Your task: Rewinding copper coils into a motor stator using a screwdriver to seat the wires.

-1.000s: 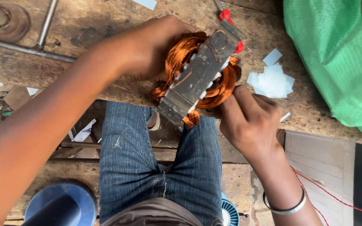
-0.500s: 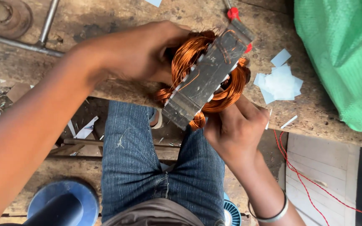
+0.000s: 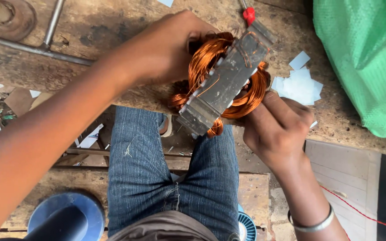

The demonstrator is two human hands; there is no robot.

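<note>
Jeans-clad knees [image 3: 166,178] nearest; right hand [image 3: 275,129] pinching copper windings [image 3: 246,96]; left hand [image 3: 166,49] gripping the grey stator core [image 3: 224,85] at the workbench [image 3: 112,35] edge, fingertips hidden; green sack [image 3: 367,58] cut off

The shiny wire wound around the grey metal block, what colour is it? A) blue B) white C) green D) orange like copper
D, since the wire coils bulging from both sides of the grey metal block are bright copper orange, held between the left hand and the right hand.
</note>
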